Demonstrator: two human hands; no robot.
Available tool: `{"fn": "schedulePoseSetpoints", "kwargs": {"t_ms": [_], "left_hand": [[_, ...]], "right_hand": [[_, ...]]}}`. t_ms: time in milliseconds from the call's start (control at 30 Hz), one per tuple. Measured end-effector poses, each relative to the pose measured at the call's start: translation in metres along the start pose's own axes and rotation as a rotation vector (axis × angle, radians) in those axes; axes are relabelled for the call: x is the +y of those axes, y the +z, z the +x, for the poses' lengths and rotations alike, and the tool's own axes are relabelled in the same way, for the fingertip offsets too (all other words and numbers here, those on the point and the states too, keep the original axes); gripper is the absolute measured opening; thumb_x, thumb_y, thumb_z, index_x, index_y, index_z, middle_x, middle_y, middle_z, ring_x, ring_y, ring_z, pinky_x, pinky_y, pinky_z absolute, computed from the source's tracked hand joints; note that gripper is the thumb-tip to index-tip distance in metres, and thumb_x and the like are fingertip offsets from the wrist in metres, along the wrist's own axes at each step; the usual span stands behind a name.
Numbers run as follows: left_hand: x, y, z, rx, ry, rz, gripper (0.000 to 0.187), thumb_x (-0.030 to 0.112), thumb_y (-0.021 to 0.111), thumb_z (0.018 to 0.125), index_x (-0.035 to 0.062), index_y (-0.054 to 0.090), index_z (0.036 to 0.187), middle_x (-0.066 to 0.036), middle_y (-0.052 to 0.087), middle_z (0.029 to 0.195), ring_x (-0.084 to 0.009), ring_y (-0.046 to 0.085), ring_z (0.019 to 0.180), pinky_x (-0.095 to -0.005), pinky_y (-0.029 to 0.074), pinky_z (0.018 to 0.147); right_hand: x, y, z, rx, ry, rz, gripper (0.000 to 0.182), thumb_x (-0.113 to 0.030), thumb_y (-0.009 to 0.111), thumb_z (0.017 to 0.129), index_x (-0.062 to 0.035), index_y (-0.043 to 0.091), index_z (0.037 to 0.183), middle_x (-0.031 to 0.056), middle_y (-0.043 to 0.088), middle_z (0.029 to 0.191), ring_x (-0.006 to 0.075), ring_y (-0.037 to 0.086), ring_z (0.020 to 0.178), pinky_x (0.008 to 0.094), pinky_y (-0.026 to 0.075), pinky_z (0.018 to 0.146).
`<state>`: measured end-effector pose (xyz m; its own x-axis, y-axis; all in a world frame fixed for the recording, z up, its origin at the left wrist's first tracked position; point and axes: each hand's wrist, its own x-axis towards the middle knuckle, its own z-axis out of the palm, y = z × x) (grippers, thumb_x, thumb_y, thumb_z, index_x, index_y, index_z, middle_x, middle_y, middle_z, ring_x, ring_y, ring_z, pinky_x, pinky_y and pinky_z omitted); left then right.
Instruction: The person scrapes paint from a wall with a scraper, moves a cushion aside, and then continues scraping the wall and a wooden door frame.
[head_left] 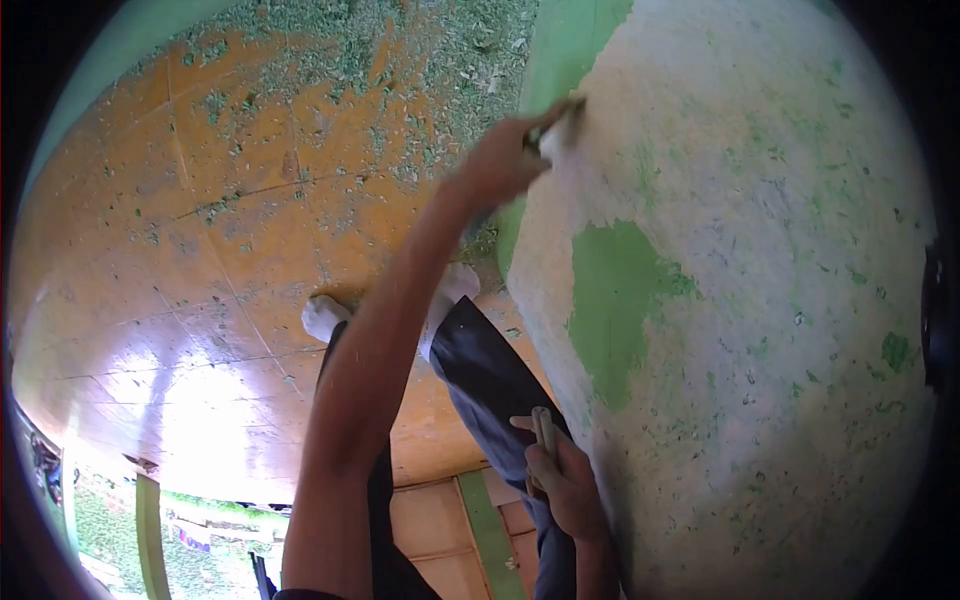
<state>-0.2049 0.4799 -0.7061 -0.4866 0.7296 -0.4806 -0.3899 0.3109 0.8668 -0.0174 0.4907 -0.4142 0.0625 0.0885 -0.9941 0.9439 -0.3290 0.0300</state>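
My left hand (500, 165) reaches up and across to the wall (730, 300), closed around a scraper (566, 122) that is smeared by motion. The scraper is right at the border between green paint (575, 50) and the pale bared surface. Lower down, close to the wall and in front of my leg, my right hand (568, 490) is closed around a pale, round stick-like handle (543, 428). One finger points out past the handle, and the handle's lower end is hidden in the palm. A large green patch of paint (615, 310) remains on the wall between the two hands.
Green paint flakes (480, 60) lie thick on the orange tiled floor (240, 160) along the wall's foot. My feet in pale socks (322, 318) stand on the floor. Bright light reflects at the left, near an opening with a green post (152, 535).
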Motion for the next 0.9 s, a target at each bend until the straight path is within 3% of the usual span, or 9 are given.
{"fn": "schedulePoseSetpoints", "kwargs": {"t_ms": [100, 233, 267, 400, 500, 700, 733, 800, 900], "left_hand": [[-0.022, 0.029, -0.028, 0.140, 0.213, 0.063, 0.075, 0.003, 0.053, 0.076, 0.0324, 0.038, 0.144, -0.001, 0.047, 0.057, -0.0097, 0.042, 0.046, -0.0273, 0.042, 0.047], [0.003, -0.022, 0.033, 0.030, 0.005, 0.055, 0.078, 0.005, 0.058, 0.072, 0.0304, 0.040, 0.143, -0.002, 0.046, 0.056, -0.0109, 0.044, 0.050, -0.0292, 0.044, 0.055], [-0.007, -0.018, 0.036, 0.080, 0.121, 0.162, 0.079, 0.006, 0.059, 0.070, 0.0291, 0.040, 0.143, -0.004, 0.047, 0.057, -0.0122, 0.045, 0.053, -0.0310, 0.045, 0.058], [-0.002, 0.030, -0.022, 0.149, 0.057, -0.014, 0.079, 0.005, 0.057, 0.071, 0.0316, 0.038, 0.143, -0.008, 0.046, 0.060, -0.0162, 0.046, 0.057, -0.0343, 0.045, 0.060], [-0.002, 0.019, -0.012, 0.107, 0.071, 0.094, 0.080, 0.004, 0.056, 0.071, 0.0319, 0.039, 0.143, -0.008, 0.046, 0.060, -0.0166, 0.045, 0.056, -0.0345, 0.044, 0.059], [0.028, -0.003, 0.062, 0.340, 0.198, 0.064, 0.072, 0.009, 0.059, 0.073, 0.0212, 0.041, 0.142, -0.007, 0.050, 0.057, -0.0122, 0.046, 0.048, -0.0328, 0.044, 0.050], [0.024, 0.004, 0.043, 0.309, 0.189, 0.059, 0.075, 0.008, 0.059, 0.072, 0.0227, 0.041, 0.143, -0.006, 0.048, 0.057, -0.0133, 0.044, 0.049, -0.0338, 0.045, 0.052], [0.017, 0.016, -0.007, 0.117, -0.014, 0.150, 0.075, 0.006, 0.057, 0.068, 0.0234, 0.044, 0.139, -0.023, 0.063, 0.081, -0.0358, 0.065, 0.072, -0.0417, 0.051, 0.069], [0.011, 0.025, -0.040, 0.024, -0.085, 0.069, 0.081, 0.004, 0.057, 0.065, 0.0248, 0.041, 0.141, -0.023, 0.061, 0.076, -0.0359, 0.063, 0.069, -0.0416, 0.050, 0.068]], "right_hand": [[0.002, 0.001, 0.002, -0.025, -0.059, 0.019, 0.036, -0.019, 0.049, 0.098, -0.0012, 0.051, 0.128, -0.0052, 0.043, 0.068, 0.0027, 0.039, 0.058, 0.0193, 0.035, 0.053], [0.004, 0.008, 0.001, -0.033, -0.043, -0.066, 0.035, -0.018, 0.049, 0.098, -0.0010, 0.051, 0.128, -0.0056, 0.041, 0.067, 0.0026, 0.039, 0.057, 0.0194, 0.034, 0.053], [0.003, 0.008, 0.002, -0.037, -0.044, -0.060, 0.035, -0.018, 0.049, 0.098, -0.0008, 0.051, 0.128, -0.0055, 0.041, 0.067, 0.0026, 0.039, 0.057, 0.0194, 0.034, 0.053], [0.006, -0.003, 0.001, -0.034, -0.006, -0.032, 0.036, -0.020, 0.050, 0.097, -0.0008, 0.051, 0.128, -0.0049, 0.043, 0.069, 0.0030, 0.040, 0.058, 0.0198, 0.036, 0.054], [0.004, 0.002, 0.001, -0.003, -0.023, -0.028, 0.034, -0.019, 0.051, 0.095, -0.0058, 0.055, 0.127, -0.0044, 0.045, 0.066, 0.0036, 0.041, 0.059, 0.0222, 0.037, 0.054], [0.011, -0.001, 0.003, -0.059, -0.027, -0.074, 0.035, -0.017, 0.048, 0.097, -0.0008, 0.051, 0.128, -0.0049, 0.043, 0.068, 0.0030, 0.040, 0.058, 0.0199, 0.036, 0.054], [0.005, -0.002, 0.002, -0.049, -0.019, -0.042, 0.035, -0.017, 0.048, 0.097, -0.0010, 0.051, 0.128, -0.0049, 0.043, 0.068, 0.0030, 0.040, 0.058, 0.0199, 0.036, 0.054], [0.001, -0.004, 0.000, -0.032, -0.031, -0.004, 0.035, -0.017, 0.048, 0.097, -0.0012, 0.051, 0.129, -0.0049, 0.043, 0.069, 0.0031, 0.040, 0.058, 0.0199, 0.036, 0.054], [0.003, 0.001, 0.001, -0.055, -0.030, -0.027, 0.035, -0.017, 0.048, 0.097, -0.0019, 0.051, 0.129, -0.0052, 0.041, 0.068, 0.0031, 0.038, 0.057, 0.0199, 0.035, 0.053]]}}
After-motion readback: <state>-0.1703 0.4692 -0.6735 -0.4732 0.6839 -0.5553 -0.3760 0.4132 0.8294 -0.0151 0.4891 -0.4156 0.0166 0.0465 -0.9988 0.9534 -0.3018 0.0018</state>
